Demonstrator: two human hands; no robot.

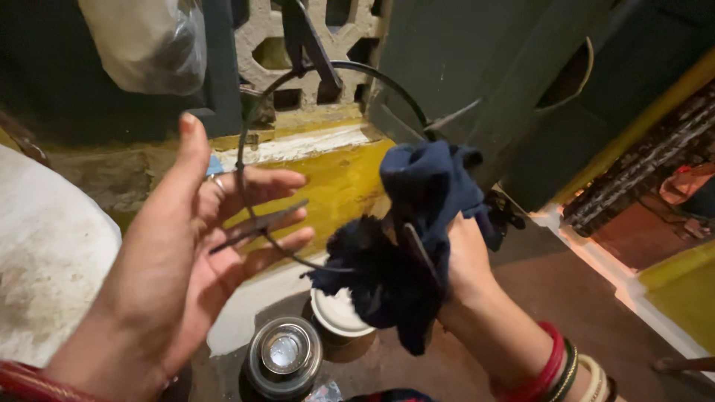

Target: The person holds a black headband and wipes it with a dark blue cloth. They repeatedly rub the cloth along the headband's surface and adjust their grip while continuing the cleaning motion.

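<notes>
My left hand [186, 246] is spread wide, palm up, with a ring on one finger; a thin dark wire ring [242, 167] with a flat strip runs across its fingers. My right hand [465, 257] is closed around a bunched dark blue cloth [413, 238], which wraps the lower part of the same wire ring. The ring arcs up in front of a dark green metal post [477, 67]. Bangles circle my right wrist.
Below the hands stand a metal tin with a round lid [284, 356] and a white-lidded jar [339, 316] on a brown floor. A yellow ledge [335, 179], a patterned grille [298, 45], a hanging plastic bag [145, 45] and a white slab [45, 253] surround them.
</notes>
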